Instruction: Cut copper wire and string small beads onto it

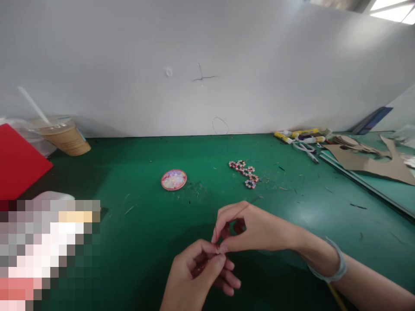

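Low in the middle, the fingertips of my left hand [197, 272] and my right hand [256, 226] meet in a pinch. Between them is a tiny pale and reddish bead [218, 249], mostly covered by the fingers. A thin dark thread [215, 222] runs up from the pinch, and my right thumb and forefinger close on it near the bead. Beyond my hands lies a group of small beaded flowers [249, 171], white, pink and red. To their left sits a round, red-rimmed dish [162, 183] with pale beads in it.
At left stand a tilted drink cup [69, 140] with a straw and a red panel [21, 160]. Yellow-and-white tubes [283, 137], a white cable [304, 148] and cut cardboard [366, 162] lie at right. A pale wall [129, 77] closes off the green table [129, 250]; scraps are scattered about.
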Demonstrator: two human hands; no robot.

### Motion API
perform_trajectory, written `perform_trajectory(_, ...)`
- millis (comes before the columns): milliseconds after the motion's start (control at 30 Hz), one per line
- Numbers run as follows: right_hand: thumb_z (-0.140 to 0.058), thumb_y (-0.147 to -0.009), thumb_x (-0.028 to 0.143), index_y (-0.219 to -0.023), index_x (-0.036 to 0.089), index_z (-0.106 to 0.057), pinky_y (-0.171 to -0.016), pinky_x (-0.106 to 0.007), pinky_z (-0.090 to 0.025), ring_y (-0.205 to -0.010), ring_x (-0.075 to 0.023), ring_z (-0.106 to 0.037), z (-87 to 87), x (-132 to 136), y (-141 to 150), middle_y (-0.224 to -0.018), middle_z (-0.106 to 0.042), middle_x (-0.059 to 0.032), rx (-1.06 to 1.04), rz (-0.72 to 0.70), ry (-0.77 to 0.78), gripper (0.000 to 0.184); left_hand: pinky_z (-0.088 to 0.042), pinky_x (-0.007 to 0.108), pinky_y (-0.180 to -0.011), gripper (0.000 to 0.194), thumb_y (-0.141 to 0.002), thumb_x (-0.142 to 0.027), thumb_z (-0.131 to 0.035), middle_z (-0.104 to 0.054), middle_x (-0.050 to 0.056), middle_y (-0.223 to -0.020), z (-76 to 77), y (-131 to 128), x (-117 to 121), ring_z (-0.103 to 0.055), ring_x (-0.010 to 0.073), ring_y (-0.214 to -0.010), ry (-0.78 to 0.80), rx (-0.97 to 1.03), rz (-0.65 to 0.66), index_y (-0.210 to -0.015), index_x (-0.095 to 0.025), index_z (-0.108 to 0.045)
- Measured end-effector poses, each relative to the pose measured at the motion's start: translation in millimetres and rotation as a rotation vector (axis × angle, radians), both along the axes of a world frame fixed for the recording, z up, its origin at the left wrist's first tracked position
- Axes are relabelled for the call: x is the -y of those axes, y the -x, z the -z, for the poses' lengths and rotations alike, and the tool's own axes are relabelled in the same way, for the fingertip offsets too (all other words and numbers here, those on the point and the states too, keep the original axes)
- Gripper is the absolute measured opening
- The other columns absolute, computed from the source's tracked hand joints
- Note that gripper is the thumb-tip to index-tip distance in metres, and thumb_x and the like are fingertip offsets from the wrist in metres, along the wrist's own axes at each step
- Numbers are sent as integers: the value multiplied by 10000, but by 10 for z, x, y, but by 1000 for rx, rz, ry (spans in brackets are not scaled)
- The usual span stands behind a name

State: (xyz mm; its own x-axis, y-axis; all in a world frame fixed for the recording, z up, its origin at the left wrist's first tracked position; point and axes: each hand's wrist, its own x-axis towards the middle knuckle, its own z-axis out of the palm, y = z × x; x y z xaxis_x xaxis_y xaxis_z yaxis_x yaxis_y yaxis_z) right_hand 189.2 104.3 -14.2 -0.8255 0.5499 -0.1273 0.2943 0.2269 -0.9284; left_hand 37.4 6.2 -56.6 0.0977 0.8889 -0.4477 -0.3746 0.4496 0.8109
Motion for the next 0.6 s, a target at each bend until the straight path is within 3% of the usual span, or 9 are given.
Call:
perform_trajectory(200,-693,-723,246,-794,172,-703,-622,-198,-418,-708,-92,-537,30,17,33,-787,-602,4,-49,3,87,103,-505,239,-468,245,-716,-337,-704,-660,36,-631,0,3,3,-649,160,-512,-14,32,29,-674,-139,-567)
perform_trajectory(400,-711,-698,226,-753,150,-681,-581,-208,-416,-615,-84,-528,105,9,53,-676,-610,11,-92,138,388,98,-515,238,-495,227,-769,-343,-658,-674,54,-681,-3,15,21,-655,156,-544,-50,35,-28,-730,-121,-631)
perform_trajectory(600,-715,-698,231,-761,161,-708,-600,-218,-438,-628,-91,-547,140,-17,16,-700,-636,1,-119,123,383,94,-512,226,-490,223,-773,-338,-663,-665,39,-665,-11,18,16,-653,150,-544,-70,57,-26,-704,-129,-623)
